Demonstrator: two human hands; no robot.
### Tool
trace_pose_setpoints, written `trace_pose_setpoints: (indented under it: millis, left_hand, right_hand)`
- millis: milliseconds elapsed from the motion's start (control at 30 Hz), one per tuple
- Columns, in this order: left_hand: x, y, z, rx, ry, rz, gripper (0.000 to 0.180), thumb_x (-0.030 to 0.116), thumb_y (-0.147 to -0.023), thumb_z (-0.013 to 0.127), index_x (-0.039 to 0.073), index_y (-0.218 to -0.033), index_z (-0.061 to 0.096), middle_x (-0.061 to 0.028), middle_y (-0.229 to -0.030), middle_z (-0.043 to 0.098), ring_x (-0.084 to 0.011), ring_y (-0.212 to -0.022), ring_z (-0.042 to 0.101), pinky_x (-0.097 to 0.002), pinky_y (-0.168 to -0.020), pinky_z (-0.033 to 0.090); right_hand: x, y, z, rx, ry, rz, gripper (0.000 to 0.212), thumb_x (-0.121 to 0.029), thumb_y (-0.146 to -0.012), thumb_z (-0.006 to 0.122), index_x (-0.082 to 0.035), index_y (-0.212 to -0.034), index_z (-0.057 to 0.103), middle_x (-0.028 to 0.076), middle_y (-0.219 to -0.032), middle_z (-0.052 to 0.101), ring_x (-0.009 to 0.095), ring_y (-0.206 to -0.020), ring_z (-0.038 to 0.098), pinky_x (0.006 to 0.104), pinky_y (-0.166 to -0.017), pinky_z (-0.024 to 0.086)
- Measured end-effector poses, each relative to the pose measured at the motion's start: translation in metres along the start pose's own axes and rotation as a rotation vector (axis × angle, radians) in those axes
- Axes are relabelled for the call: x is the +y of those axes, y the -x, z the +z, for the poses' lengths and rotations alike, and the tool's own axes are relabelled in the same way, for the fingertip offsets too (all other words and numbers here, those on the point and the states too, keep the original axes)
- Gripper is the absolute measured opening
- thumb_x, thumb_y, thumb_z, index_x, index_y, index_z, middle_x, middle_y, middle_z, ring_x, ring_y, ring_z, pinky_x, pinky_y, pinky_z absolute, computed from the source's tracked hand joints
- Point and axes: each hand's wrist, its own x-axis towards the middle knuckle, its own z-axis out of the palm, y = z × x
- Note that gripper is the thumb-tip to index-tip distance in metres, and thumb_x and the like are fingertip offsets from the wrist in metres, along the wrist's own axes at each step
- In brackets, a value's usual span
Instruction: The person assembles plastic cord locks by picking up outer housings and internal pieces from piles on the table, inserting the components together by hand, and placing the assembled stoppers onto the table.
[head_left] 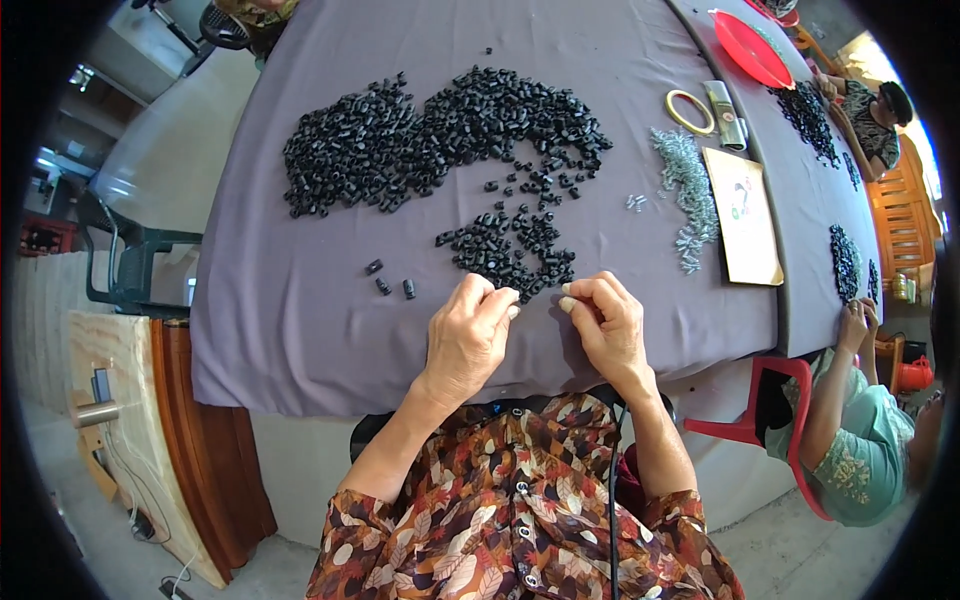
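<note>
Small pile of black pieces (505, 248) is attended by two hands on a grey cloth (300, 330).
The pile is set at 12 o'clock, between the left hand (468, 335) and right hand (610, 325); on each, thumb and forefinger tips are held close, but whether anything is pinched cannot be told. A larger black heap (400, 140) is spread beyond, toward 11 o'clock; clear pieces (688, 185) are seen at 1 o'clock from the right hand.
</note>
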Motion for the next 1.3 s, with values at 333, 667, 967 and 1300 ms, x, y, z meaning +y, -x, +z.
trace_pose_setpoints:
  millis: [333,667,967,1300]
  left_hand:
    - [0.001,-0.006,0.006,-0.040,-0.094,0.027,0.014,0.003,-0.072,0.066,0.005,-0.082,0.056,-0.0064,-0.079,0.052,-0.0237,-0.070,0.057,-0.0344,-0.059,0.047]
    - [0.001,0.001,0.003,-0.087,-0.125,0.037,0.014,0.000,-0.074,0.062,0.003,-0.084,0.053,-0.0101,-0.085,0.049,-0.0267,-0.074,0.056,-0.0360,-0.064,0.047]
    - [-0.006,0.009,-0.004,-0.114,-0.120,0.148,0.022,-0.009,-0.070,0.059,-0.002,-0.090,0.054,-0.0122,-0.086,0.047,-0.0278,-0.076,0.054,-0.0358,-0.066,0.047]
    - [-0.005,0.011,0.001,0.016,0.038,0.127,0.019,-0.003,-0.074,0.065,0.001,-0.089,0.055,-0.0100,-0.084,0.050,-0.0232,-0.073,0.055,-0.0317,-0.063,0.047]
  right_hand:
    - [0.051,-0.041,-0.048,0.235,0.302,0.057,0.011,-0.003,-0.077,0.061,0.000,-0.087,0.059,0.010,-0.077,0.055,0.022,-0.062,0.055,0.0314,-0.060,0.045]
    - [0.078,-0.076,-0.040,0.257,0.509,0.169,0.012,-0.014,-0.079,0.060,-0.003,-0.082,0.057,0.014,-0.082,0.058,0.033,-0.076,0.058,0.0423,-0.069,0.045]
    - [0.085,-0.084,-0.045,0.097,0.539,0.102,0.010,-0.012,-0.079,0.056,-0.002,-0.080,0.053,0.016,-0.081,0.057,0.035,-0.079,0.056,0.0429,-0.071,0.044]
    - [0.059,-0.039,-0.037,0.181,0.260,0.090,0.005,0.000,-0.084,0.047,0.000,-0.089,0.047,0.018,-0.075,0.055,0.032,-0.068,0.054,0.0383,-0.065,0.044]
